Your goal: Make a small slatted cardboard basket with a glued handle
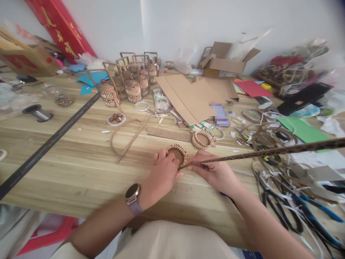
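My left hand (163,172), with a watch on its wrist, grips the near left side of a small round woven basket (184,153) on the wooden table. A long brown cardboard strip (258,154) with a corrugated edge runs from the basket's near side out to the right edge of view. My right hand (208,169) pinches this strip close to the basket. Just behind the hands lies a second woven ring (202,139). Left of them rest a curved notched strip (111,140) and a thin straight stick (134,138).
Several lidded woven baskets (133,90) with tall handles stand at the back. Flat cardboard (185,99) lies behind the hands. Pliers (304,212) and tangled strips crowd the right side. A wire spool (39,113) and a glass jar (60,97) stand at the left.
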Available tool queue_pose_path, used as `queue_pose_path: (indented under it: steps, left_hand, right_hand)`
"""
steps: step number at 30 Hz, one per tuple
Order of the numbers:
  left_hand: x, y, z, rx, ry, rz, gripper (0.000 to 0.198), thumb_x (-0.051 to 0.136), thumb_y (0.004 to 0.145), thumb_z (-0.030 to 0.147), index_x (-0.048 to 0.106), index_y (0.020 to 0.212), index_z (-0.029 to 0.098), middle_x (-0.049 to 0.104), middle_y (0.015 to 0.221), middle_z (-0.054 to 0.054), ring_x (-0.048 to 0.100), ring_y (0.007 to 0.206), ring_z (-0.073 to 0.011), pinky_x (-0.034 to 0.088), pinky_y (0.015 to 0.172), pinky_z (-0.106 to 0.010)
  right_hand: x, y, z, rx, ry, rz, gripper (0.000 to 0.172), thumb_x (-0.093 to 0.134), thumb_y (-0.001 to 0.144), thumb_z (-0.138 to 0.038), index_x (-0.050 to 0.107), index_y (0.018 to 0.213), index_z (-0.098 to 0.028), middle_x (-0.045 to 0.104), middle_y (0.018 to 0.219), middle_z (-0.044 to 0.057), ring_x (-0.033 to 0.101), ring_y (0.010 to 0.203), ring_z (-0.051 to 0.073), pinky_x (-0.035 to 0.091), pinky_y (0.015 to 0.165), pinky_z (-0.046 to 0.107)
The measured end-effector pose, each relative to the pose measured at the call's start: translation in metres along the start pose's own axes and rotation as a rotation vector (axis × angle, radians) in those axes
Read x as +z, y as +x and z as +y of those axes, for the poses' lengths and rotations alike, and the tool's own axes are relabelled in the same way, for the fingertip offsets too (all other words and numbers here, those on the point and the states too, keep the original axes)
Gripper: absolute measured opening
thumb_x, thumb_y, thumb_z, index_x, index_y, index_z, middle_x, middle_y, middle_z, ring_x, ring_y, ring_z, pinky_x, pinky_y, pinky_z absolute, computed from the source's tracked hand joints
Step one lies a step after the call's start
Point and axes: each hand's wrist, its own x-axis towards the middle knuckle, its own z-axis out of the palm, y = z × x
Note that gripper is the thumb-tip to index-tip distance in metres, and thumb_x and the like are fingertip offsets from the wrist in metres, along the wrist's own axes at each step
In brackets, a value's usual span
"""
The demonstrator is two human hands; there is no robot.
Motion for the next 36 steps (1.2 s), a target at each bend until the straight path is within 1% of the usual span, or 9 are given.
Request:
queue_pose_path:
  steps: [6,11,14,17,20,24,27,31,36]
  left_hand:
    - [0.003,0.002,0.000,-0.006,-0.014,-0.013,0.020,0.066,0.089,0.036,0.067,0.094,0.017,0.063,0.104,-0.011,0.044,0.108,-0.0320,0.036,0.086,-0.048]
    - [0.006,0.004,-0.001,0.000,-0.031,-0.001,0.020,0.068,0.088,0.036,0.068,0.093,0.017,0.063,0.103,-0.010,0.044,0.108,-0.0323,0.034,0.087,-0.047]
    - [0.009,0.005,-0.002,0.000,-0.046,0.015,0.020,0.069,0.087,0.037,0.068,0.090,0.017,0.064,0.099,-0.009,0.046,0.107,-0.0324,0.034,0.086,-0.047]
    - [0.011,0.008,-0.002,-0.006,-0.066,0.011,0.020,0.067,0.088,0.037,0.069,0.085,0.017,0.064,0.094,-0.009,0.046,0.108,-0.0330,0.034,0.086,-0.047]
    - [0.013,0.010,-0.002,-0.012,-0.080,-0.001,0.020,0.066,0.089,0.035,0.070,0.082,0.016,0.064,0.092,-0.009,0.047,0.109,-0.0337,0.034,0.087,-0.048]
    - [0.014,0.011,0.000,-0.028,-0.087,-0.005,0.019,0.067,0.089,0.032,0.072,0.082,0.016,0.066,0.092,-0.010,0.046,0.112,-0.0345,0.035,0.089,-0.050]
    - [0.015,0.013,0.000,-0.042,-0.098,0.002,0.017,0.070,0.087,0.032,0.074,0.081,0.016,0.067,0.092,-0.010,0.046,0.114,-0.0346,0.034,0.091,-0.051]
    - [0.018,0.015,-0.001,-0.073,-0.120,-0.003,0.015,0.073,0.085,0.031,0.074,0.079,0.017,0.068,0.090,-0.008,0.047,0.115,-0.0336,0.034,0.092,-0.049]
    - [0.027,0.014,-0.003,-0.075,-0.123,0.069,0.014,0.073,0.085,0.029,0.074,0.076,0.019,0.067,0.084,-0.006,0.048,0.114,-0.0332,0.035,0.092,-0.050]
  right_hand:
    - [0.000,0.000,0.002,0.004,0.000,-0.005,0.021,0.059,0.093,-0.029,0.076,0.084,-0.021,0.065,0.073,0.003,0.060,0.068,0.016,0.048,0.063,0.027]
    - [0.000,0.002,0.001,0.016,0.009,-0.008,0.024,0.058,0.094,-0.032,0.075,0.081,-0.021,0.067,0.074,0.004,0.061,0.070,0.017,0.050,0.065,0.029]
    - [0.000,0.003,0.000,0.018,0.030,-0.031,0.024,0.058,0.094,-0.030,0.074,0.079,-0.021,0.067,0.076,0.004,0.062,0.071,0.017,0.050,0.066,0.029]
    - [-0.001,0.003,0.000,0.022,0.038,-0.056,0.025,0.059,0.094,-0.028,0.071,0.073,-0.020,0.066,0.075,0.003,0.060,0.070,0.016,0.048,0.066,0.028]
    - [-0.002,0.004,0.002,0.050,-0.005,-0.072,0.030,0.059,0.093,-0.031,0.069,0.067,-0.020,0.064,0.069,0.003,0.058,0.066,0.016,0.047,0.063,0.028]
    - [-0.004,0.007,0.003,0.051,-0.028,-0.096,0.026,0.059,0.093,-0.030,0.073,0.074,-0.020,0.064,0.066,0.003,0.058,0.064,0.017,0.046,0.062,0.028]
    - [-0.005,0.011,0.001,0.013,0.010,-0.111,0.020,0.058,0.093,-0.024,0.075,0.083,-0.020,0.068,0.071,0.003,0.060,0.067,0.016,0.046,0.064,0.027]
    - [-0.006,0.014,-0.002,-0.009,0.028,-0.101,0.019,0.058,0.093,-0.023,0.075,0.085,-0.021,0.070,0.076,0.003,0.063,0.071,0.016,0.047,0.066,0.026]
    - [-0.004,0.014,0.002,0.009,-0.006,-0.113,0.020,0.057,0.094,-0.026,0.075,0.085,-0.020,0.070,0.077,0.004,0.063,0.071,0.016,0.047,0.065,0.025]
